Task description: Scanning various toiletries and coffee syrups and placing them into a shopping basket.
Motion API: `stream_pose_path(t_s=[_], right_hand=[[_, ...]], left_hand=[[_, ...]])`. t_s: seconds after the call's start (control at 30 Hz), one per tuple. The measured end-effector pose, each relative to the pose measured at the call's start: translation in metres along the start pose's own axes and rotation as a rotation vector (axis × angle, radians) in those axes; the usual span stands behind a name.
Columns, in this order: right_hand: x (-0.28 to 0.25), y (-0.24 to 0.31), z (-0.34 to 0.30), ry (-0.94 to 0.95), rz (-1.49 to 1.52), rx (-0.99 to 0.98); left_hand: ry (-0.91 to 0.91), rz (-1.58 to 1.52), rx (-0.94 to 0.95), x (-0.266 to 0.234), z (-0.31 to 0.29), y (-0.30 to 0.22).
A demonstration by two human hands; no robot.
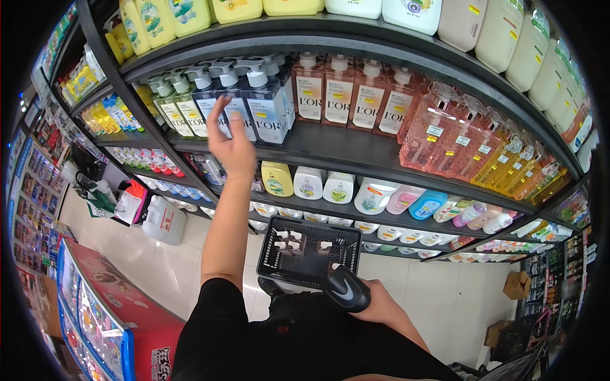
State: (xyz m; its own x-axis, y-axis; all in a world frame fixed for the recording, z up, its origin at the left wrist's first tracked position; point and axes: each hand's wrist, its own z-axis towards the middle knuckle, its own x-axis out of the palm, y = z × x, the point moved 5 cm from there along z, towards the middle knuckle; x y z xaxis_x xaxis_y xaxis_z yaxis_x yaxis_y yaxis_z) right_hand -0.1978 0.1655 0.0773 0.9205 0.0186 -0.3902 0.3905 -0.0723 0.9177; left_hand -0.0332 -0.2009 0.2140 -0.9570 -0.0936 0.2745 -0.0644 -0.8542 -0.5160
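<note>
My left hand (232,149) is raised in front of the shelf, its visible fingers stretched up and apart, with nothing in them. Behind the fingers stand blue-tinted pump bottles (267,117) with grey pump heads; whether a fingertip touches one, I cannot tell. Green-tinted pump bottles (184,111) are just left of them. Low on the right, my right hand (376,305) is closed on a black rounded object (347,289) with a pale curved mark and a white tip. Its fingers are mostly hidden. Beside that object is a black basket (270,270) holding several small items with white tops (289,241).
Pink pump bottles (368,98) and clear red bottles (429,136) fill the same shelf further right. Yellow jugs (187,16) line the shelf above. A red and blue chest freezer (140,311) stands at the left. A white canister (164,220) is on the floor.
</note>
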Motion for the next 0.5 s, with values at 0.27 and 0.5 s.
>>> stream_pose_path(t_s=[0.27,0.5], right_hand=[[-0.001,-0.017,0.051,-0.291,0.463,0.007],[-0.027,0.059,0.186,-0.348,0.882,-0.263]], left_hand=[[0.326,0.314,0.047,-0.034,-0.045,0.007],[0.658,0.507,0.295,-0.035,-0.072,0.025]])
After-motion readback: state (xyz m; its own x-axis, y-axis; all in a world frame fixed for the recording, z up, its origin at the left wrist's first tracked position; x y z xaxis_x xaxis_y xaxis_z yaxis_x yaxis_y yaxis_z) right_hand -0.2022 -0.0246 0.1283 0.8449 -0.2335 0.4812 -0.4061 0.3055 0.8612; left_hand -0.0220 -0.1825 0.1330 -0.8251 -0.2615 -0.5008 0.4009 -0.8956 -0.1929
